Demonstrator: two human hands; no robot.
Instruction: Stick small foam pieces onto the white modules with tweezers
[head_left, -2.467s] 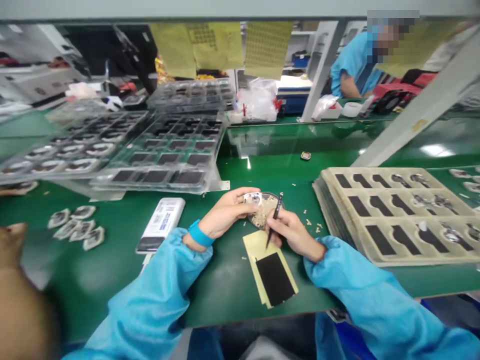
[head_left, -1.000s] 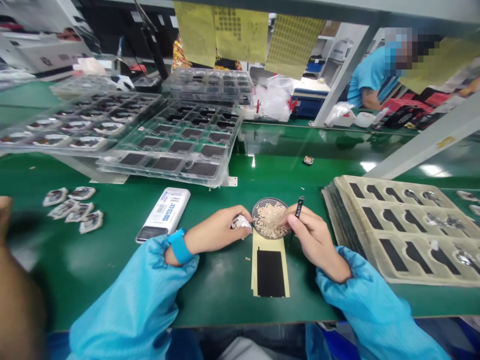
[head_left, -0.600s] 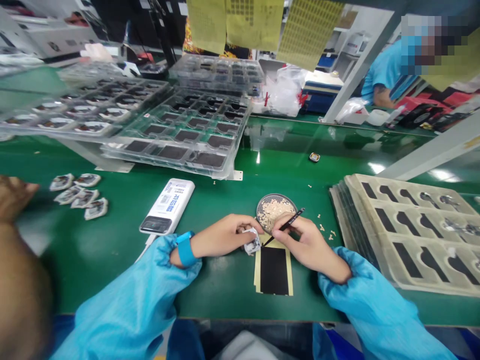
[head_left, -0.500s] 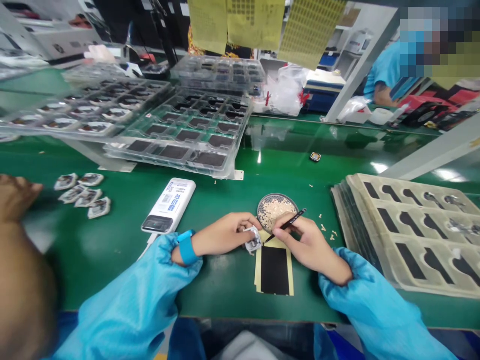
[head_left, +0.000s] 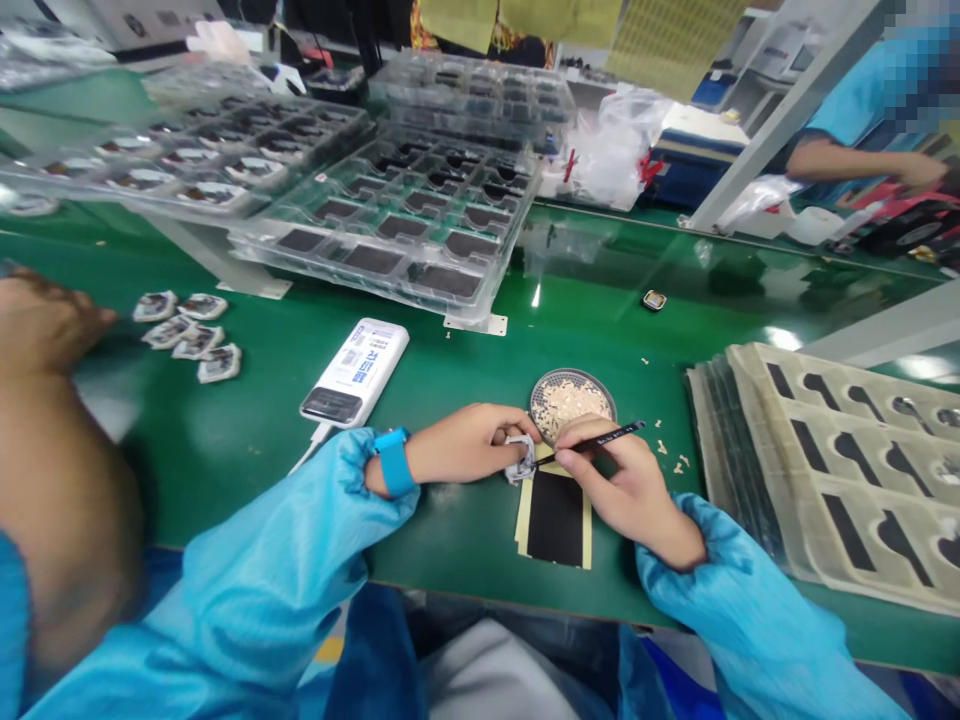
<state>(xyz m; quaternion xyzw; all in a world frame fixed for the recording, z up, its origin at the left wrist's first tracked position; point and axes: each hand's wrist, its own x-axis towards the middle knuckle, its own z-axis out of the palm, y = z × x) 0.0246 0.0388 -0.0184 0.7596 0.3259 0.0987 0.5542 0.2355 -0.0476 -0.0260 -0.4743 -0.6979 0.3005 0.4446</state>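
Observation:
My left hand (head_left: 480,440) pinches a small whitish part with a squarish frame (head_left: 519,458) between thumb and fingers. In my right hand (head_left: 619,470) is a pair of black tweezers (head_left: 600,439), its tip at the right side of the small part. Whether the tip grips anything is too small to tell. Just behind both hands sits a round dark dish (head_left: 574,378) full of tiny beige pieces. Below them a black sheet on yellow backing (head_left: 555,520) lies on the green table (head_left: 450,540).
A white power bank (head_left: 360,370) with a cable lies left. Several small white parts (head_left: 187,330) rest beside another person's arm (head_left: 52,430). Clear trays (head_left: 390,235) stand raised behind. Stacked beige trays (head_left: 862,450) are at right, with tiny pieces scattered nearby.
My right hand has brought the tweezers' tip over to the part in my left hand. The camera view has shifted. At upper right, a co-worker's arm now reaches out.

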